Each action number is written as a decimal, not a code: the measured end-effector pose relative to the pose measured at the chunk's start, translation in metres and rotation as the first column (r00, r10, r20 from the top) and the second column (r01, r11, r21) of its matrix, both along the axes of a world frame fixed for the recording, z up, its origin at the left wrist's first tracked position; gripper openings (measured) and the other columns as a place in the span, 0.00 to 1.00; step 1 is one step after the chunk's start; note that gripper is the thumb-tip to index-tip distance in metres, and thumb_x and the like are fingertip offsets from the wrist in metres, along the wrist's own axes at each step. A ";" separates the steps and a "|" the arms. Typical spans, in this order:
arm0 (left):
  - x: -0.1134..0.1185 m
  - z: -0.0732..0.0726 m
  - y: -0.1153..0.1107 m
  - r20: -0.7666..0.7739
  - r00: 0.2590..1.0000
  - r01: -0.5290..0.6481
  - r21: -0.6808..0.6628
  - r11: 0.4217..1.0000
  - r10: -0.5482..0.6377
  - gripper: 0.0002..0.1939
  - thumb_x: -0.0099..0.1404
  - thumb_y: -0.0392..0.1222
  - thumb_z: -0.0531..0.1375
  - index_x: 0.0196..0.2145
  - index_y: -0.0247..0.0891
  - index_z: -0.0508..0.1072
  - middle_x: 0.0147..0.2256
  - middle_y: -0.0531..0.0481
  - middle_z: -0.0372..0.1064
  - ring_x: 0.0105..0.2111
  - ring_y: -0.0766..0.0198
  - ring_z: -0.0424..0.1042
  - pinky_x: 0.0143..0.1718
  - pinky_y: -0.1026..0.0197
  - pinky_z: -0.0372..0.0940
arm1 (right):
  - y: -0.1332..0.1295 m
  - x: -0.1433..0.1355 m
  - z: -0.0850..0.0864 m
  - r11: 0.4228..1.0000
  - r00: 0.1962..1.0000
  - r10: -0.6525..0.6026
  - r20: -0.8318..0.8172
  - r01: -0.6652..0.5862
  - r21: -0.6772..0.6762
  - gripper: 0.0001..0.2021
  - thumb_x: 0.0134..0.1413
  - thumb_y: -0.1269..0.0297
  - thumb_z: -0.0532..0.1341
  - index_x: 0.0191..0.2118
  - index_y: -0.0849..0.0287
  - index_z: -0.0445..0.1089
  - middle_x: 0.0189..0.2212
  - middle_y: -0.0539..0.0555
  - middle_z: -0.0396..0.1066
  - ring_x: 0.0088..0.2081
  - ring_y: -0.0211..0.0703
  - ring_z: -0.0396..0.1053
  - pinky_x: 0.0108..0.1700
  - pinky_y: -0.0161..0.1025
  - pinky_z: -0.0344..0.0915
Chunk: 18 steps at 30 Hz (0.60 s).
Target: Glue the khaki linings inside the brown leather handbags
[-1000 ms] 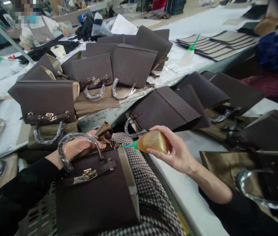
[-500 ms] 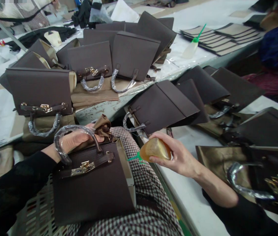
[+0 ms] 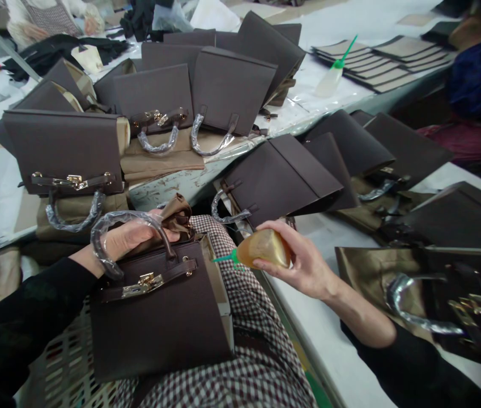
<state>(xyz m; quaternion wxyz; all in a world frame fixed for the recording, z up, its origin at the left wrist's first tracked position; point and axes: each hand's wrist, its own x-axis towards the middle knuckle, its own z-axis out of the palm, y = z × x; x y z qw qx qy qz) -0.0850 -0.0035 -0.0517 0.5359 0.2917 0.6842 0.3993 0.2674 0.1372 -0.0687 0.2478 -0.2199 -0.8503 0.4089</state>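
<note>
A dark brown handbag (image 3: 164,323) with a gold clasp rests on my lap. My left hand (image 3: 132,238) reaches through its plastic-wrapped handle (image 3: 106,241) and grips the bunched brown lining (image 3: 177,212) at the top. In my right hand (image 3: 303,263) is a squeeze bottle (image 3: 263,249) of amber liquid, tilted on its side. Its green nozzle (image 3: 225,258) points left, with the tip at the pale open side edge (image 3: 217,272) of the handbag.
Several brown bags (image 3: 235,90) lean together on the white table ahead; more bags (image 3: 286,175) lie at the right. A second green-tipped bottle (image 3: 329,79) stands near stacked flat panels (image 3: 376,62). Other people show at the top left and right edge. A plastic crate (image 3: 68,362) is below.
My right hand has moved the bottle slightly left and up, bringing the nozzle tip to the bag's side edge. The view has shifted a little. A person's hands show more at the top left.
</note>
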 end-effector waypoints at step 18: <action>0.005 0.016 -0.001 -0.023 0.960 0.280 -0.022 0.960 -0.281 0.24 0.68 0.38 0.65 0.58 0.25 0.72 0.43 0.44 0.83 0.38 0.58 0.81 0.41 0.60 0.75 | -0.021 0.026 -0.012 0.966 0.970 0.180 0.161 -0.143 -0.216 0.22 0.58 0.52 0.71 0.52 0.55 0.69 0.46 0.57 0.75 0.43 0.52 0.74 0.46 0.47 0.71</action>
